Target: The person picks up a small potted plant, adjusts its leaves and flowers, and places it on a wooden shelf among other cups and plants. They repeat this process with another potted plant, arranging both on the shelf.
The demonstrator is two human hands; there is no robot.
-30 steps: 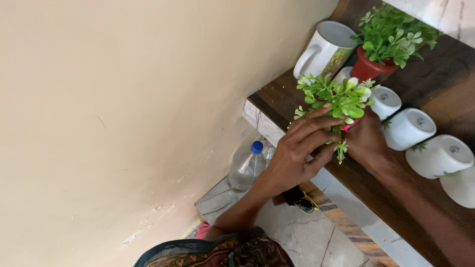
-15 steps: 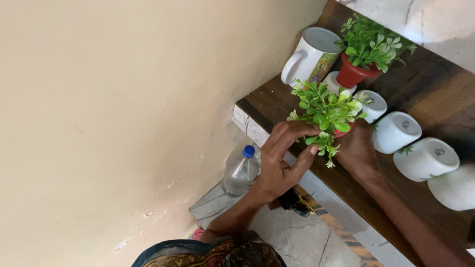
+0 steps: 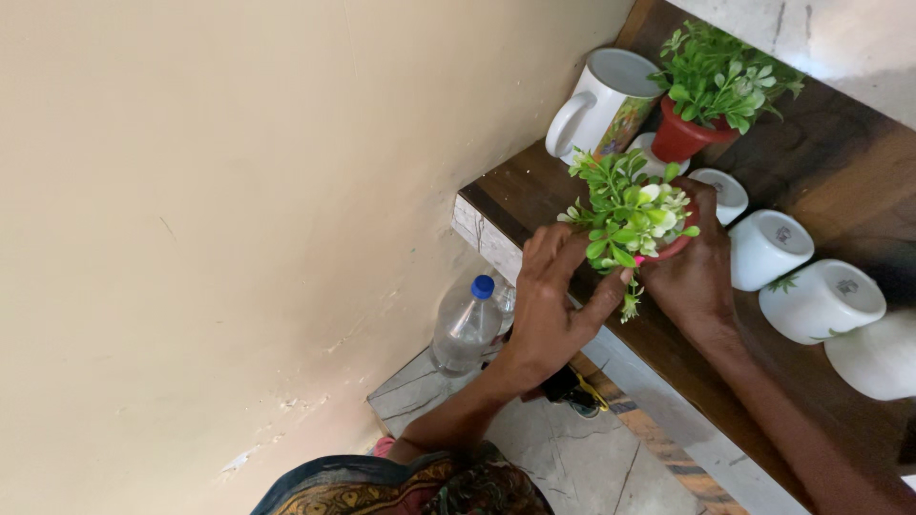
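Observation:
A small artificial green plant [image 3: 628,215] in a red pot is tilted above the near edge of a dark wooden shelf [image 3: 840,181]. My right hand [image 3: 695,272] is wrapped around the pot from the right. My left hand [image 3: 553,305] touches the leaves from the left and below, thumb against a drooping sprig. A second green plant in a red pot [image 3: 711,91] stands upright at the back of the shelf.
A white mug [image 3: 601,100] with a handle stands at the shelf's back left. Several white cups [image 3: 768,248] lie upside down in a row to the right. A plastic water bottle [image 3: 465,324] with a blue cap stands on the floor below, by the cream wall.
The plant has tipped slightly toward the shelf and my left hand's fingers have slid under the leaves. The view shifted a little.

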